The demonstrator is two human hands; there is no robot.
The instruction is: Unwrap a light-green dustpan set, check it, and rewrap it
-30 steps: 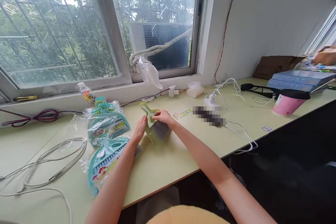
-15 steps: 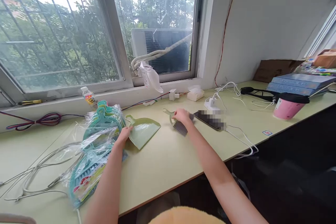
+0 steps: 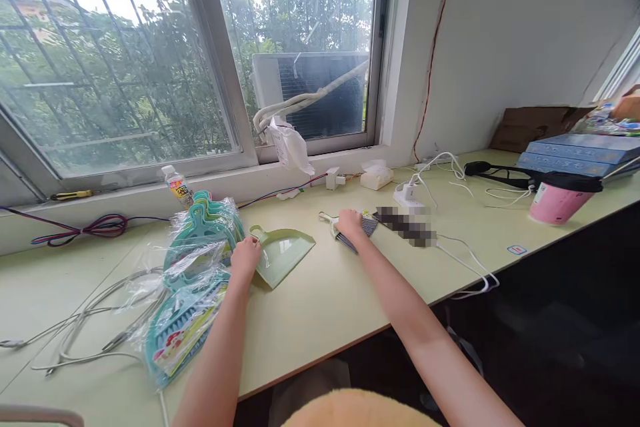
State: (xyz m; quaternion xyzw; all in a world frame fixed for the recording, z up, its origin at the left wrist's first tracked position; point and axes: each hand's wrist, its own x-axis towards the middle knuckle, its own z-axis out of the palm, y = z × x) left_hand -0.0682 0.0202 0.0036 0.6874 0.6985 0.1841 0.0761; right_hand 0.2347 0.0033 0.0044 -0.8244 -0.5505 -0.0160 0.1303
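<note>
A pale green dustpan lies on the table, its looped handle pointing to the window. My left hand is closed on its left edge, just below the handle. To the right, my right hand is closed around a small hand brush with dark grey bristles and a light green looped handle. The hand hides the middle of the brush, which is down at the tabletop. Left of my left hand lie several turquoise dustpan-and-brush sets in clear plastic wrap.
A phone, partly blurred out, lies right of the brush by a white power adapter and cables. A pink cup stands farther right, near blue boxes. Grey cables lie left; a bottle stands at the window.
The whole view has shifted slightly. The brush has turned a little, with more bristles showing to the right of my right hand. My left hand remains at the dustpan's edge.
</note>
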